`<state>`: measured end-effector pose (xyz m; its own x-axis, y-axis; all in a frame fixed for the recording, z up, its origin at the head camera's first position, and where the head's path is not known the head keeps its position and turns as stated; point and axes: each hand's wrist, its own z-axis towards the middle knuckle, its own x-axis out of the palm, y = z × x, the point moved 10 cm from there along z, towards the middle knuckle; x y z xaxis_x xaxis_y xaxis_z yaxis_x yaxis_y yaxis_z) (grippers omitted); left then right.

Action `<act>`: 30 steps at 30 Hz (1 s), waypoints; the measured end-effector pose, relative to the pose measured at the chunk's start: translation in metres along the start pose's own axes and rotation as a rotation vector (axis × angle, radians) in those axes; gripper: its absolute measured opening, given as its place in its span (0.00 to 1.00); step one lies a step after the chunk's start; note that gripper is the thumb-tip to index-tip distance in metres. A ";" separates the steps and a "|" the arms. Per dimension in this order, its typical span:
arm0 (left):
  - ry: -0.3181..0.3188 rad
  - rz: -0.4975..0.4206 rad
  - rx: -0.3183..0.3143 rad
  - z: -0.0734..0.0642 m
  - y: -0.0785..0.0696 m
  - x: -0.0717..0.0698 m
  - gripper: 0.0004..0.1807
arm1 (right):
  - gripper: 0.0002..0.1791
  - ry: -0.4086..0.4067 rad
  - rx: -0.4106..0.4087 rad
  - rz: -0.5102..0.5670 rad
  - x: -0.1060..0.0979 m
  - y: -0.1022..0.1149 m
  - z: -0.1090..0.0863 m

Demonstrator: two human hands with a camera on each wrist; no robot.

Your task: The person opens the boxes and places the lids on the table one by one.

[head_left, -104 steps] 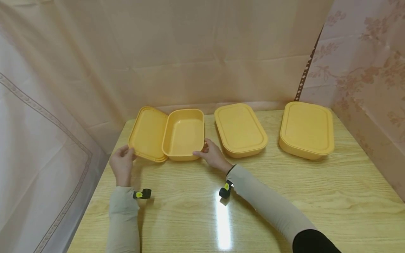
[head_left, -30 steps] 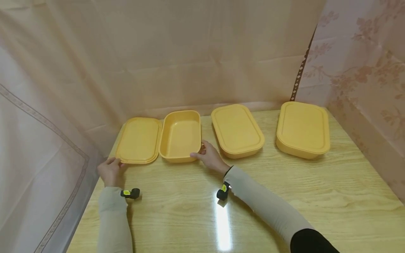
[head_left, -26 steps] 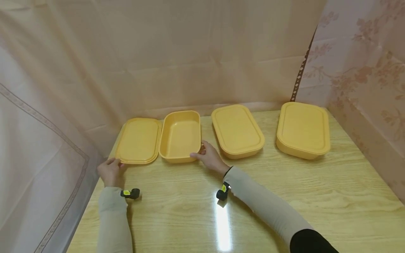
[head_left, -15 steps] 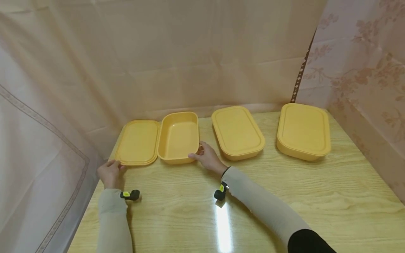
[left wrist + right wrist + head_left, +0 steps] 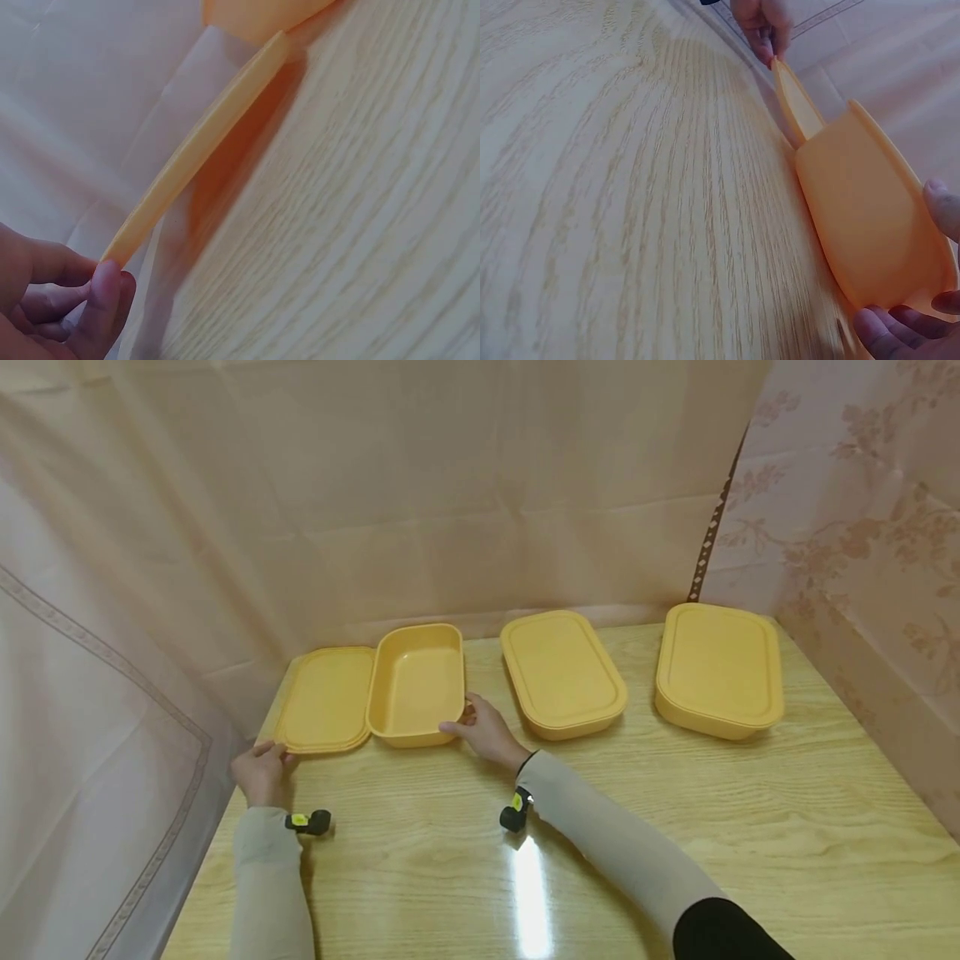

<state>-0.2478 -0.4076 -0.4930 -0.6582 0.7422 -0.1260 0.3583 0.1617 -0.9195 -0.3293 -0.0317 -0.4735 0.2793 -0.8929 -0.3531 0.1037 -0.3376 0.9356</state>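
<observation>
The left hand (image 5: 258, 774) has the yellow lid (image 5: 326, 700) in its grip. The right hand (image 5: 487, 732) grasps the open box (image 5: 417, 685) beside it.

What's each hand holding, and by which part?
Left hand pinches the flat, yellow, plastic-looking rounded-rectangular lid at its near-left corner. Right hand grips the open, yellow, plastic-looking rounded-rectangular box by its near-right corner.
</observation>
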 end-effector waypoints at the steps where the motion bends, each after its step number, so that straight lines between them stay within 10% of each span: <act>1: 0.000 0.000 -0.003 0.000 0.001 0.000 0.27 | 0.33 0.001 0.000 0.001 0.001 0.000 0.000; 30: 0.013 0.102 -0.019 0.010 0.009 0.002 0.28 | 0.32 0.015 0.000 -0.013 0.012 0.001 0.006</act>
<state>-0.2524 -0.4117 -0.5055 -0.6092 0.7639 -0.2131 0.4353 0.0974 -0.8950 -0.3320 -0.0444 -0.4773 0.2922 -0.8838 -0.3654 0.1078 -0.3492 0.9308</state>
